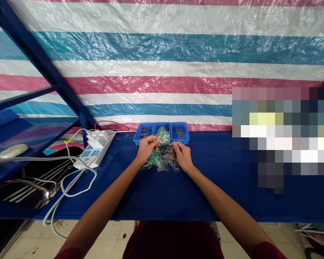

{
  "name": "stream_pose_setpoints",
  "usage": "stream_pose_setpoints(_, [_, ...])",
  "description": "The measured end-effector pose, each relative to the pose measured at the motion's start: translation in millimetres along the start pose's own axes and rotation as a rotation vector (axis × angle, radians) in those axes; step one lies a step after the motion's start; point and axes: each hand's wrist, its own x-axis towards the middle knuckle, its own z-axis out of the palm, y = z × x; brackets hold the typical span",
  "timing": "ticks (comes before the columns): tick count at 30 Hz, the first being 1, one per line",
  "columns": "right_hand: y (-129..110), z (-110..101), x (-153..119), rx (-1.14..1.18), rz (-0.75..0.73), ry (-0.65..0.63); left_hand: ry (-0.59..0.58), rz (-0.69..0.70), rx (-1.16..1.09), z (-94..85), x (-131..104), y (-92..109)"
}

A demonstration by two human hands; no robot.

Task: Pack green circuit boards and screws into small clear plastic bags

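My left hand (148, 145) is closed, thumb against fingers, over the left side of a pile of small clear bags (163, 165); what it pinches, if anything, is too small to name. Across the pile, my right hand (181, 154) is also pinched, and its contents cannot be made out. Green pieces (152, 159) and dark screw-like parts show in and among the bags. Just beyond the hands stand three blue bins side by side: the left bin (136, 137) holds dark screw-like parts, the middle bin (162, 124) green bagged pieces, the right bin (187, 136) small greyish parts.
A white power strip (93, 154) with plugged-in adapters and looping white cables (70, 187) lies on the left of the blue table (162, 201). A blue metal frame (43, 61) rises at left. Striped plastic sheeting (151, 68) hangs behind. The right side is pixelated.
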Motion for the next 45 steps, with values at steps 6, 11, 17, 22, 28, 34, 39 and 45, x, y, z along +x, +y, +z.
stream_pose_setpoints(6, [1.7,1.5,-1.4,-0.047,-0.007,-0.04,0.125,-0.046,0.366,-2.2,45.8,1.0])
stream_pose_setpoints(11, [4.3,-0.7,0.8,-0.201,-0.042,-0.031,0.105,0.072,0.883,-10.4,35.2,1.9])
stream_pose_setpoints(17, [2.9,-11.9,8.6,-0.603,-0.197,-0.266,-0.288,0.189,0.878,-41.0,-14.9,5.2])
stream_pose_setpoints(22, [3.0,-29.4,14.3,-0.743,-0.079,-0.74,-0.554,0.132,0.981,-65.1,-46.4,-13.3])
stream_pose_setpoints(28, [12.9,-29.3,9.0,-0.856,-0.013,-0.893,-0.617,0.124,1.03,-64.6,-50.5,-38.6])
stream_pose_setpoints(34, [23.6,-25.9,-6.7,-0.947,-0.145,-0.723,-0.603,0.16,1.012,-58.9,-42.9,-42.0])
stream_pose_setpoints(39, [24.5,-22.7,-11.9,-0.999,-0.198,-0.655,-0.587,0.179,0.987,-57.2,-40.1,-47.4])
stream_pose_setpoints(45, [19.9,-18.1,-10.5,-0.996,-0.19,-0.664,-0.601,0.17,0.978,-54.0,-39.2,-48.6])
